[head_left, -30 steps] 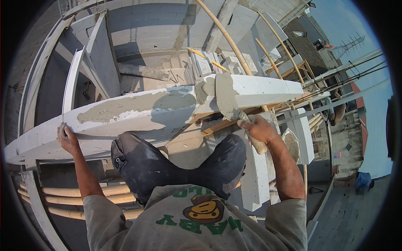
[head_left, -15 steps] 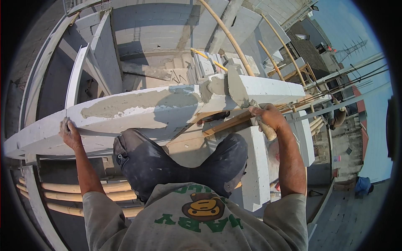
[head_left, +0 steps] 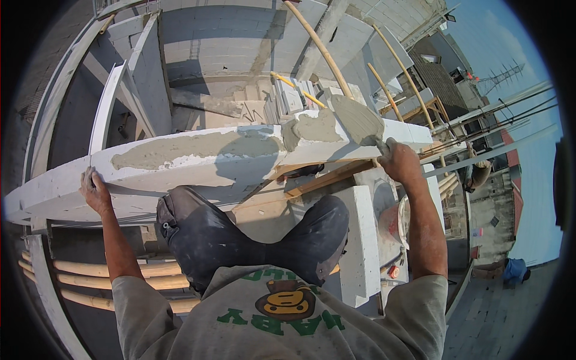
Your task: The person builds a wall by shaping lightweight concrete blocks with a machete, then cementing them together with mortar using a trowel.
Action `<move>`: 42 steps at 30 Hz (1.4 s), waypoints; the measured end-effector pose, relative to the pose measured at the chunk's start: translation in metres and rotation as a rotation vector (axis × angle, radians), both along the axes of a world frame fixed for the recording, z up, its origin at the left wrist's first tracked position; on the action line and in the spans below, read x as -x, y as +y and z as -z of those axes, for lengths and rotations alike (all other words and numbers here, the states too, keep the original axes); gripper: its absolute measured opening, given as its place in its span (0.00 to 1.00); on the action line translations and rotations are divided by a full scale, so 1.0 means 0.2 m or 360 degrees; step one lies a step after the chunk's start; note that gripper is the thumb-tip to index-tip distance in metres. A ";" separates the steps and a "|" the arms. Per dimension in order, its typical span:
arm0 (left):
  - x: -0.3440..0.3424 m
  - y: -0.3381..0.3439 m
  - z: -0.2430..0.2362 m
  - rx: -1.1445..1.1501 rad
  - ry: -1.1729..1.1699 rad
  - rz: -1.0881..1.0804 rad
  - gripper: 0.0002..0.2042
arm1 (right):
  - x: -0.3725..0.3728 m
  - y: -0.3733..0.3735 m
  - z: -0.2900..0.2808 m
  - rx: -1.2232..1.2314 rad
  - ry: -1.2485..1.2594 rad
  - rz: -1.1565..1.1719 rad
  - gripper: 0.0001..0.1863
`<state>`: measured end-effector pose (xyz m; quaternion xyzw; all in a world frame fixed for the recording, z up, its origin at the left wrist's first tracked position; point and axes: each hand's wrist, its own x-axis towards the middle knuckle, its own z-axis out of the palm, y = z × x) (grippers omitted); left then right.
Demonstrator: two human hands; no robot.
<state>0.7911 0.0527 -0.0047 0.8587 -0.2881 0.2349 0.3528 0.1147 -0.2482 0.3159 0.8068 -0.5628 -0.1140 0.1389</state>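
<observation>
I sit astride a long white block course (head_left: 138, 171) with patches of grey mortar (head_left: 180, 147) smeared along its top. My left hand (head_left: 95, 191) grips its left part, fingers curled at the upper edge. My right hand (head_left: 396, 157) is closed round a trowel's handle; the broad, mortar-coated blade (head_left: 358, 119) lies over the block top at right, beside a thicker patch of mortar near the joint. The handle is mostly hidden by my fingers.
Loose white blocks (head_left: 354, 240) and a bucket (head_left: 393, 225) sit below my right arm. Bamboo poles (head_left: 120, 279) run lower left. Steel bars (head_left: 498, 126) stick out right. Stacked blocks (head_left: 291, 96) lie beyond. Two other people (head_left: 480, 171), (head_left: 515, 270) are at far right.
My right hand and trowel have moved rightward and up along the block top, the blade now tilted over the right section. My left hand stays at the block's edge.
</observation>
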 end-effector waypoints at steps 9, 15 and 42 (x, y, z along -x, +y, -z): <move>0.02 -0.01 -0.03 0.0016 0.0010 0.0031 0.16 | 0.00 -0.29 0.03 0.0633 0.0316 -0.0393 0.12; 0.00 0.01 0.00 -0.0010 -0.0039 0.0004 0.16 | -0.13 -0.27 -0.09 0.0651 0.0443 -0.0813 0.13; 0.04 0.00 -0.04 -0.0014 -0.0062 -0.0018 0.15 | -0.17 0.06 0.28 0.0670 0.0297 -0.0477 0.11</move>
